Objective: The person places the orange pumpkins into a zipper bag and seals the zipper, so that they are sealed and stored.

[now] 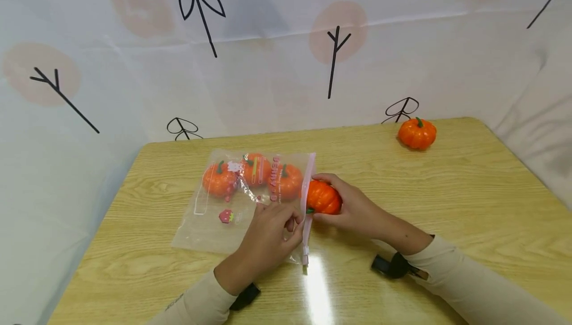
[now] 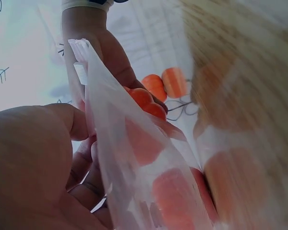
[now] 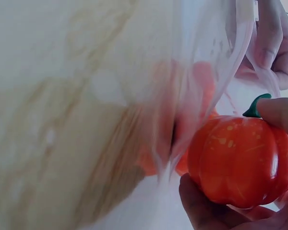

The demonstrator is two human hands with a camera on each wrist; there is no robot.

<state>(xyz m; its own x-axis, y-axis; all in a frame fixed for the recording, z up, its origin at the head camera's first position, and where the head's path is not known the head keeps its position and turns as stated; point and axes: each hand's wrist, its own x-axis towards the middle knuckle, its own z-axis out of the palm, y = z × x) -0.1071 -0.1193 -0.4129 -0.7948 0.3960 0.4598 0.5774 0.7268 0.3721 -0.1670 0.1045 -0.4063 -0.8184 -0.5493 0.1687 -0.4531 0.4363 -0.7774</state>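
Note:
A clear plastic zip bag with a pink zip edge lies on the table, several small orange toy pumpkins inside it. Between thumb and finger, my left hand pinches the bag's upper layer near the mouth, lifting it in the left wrist view. My right hand holds another toy pumpkin with a green stem, its thumb by the stem. That pumpkin is at the bag's mouth, its left side against the pink edge. In the right wrist view the mouth gapes beside it.
One more toy pumpkin stands near the back right edge of the wooden table. A white cloth printed with plant drawings hangs behind the table. A black device is strapped at the right wrist.

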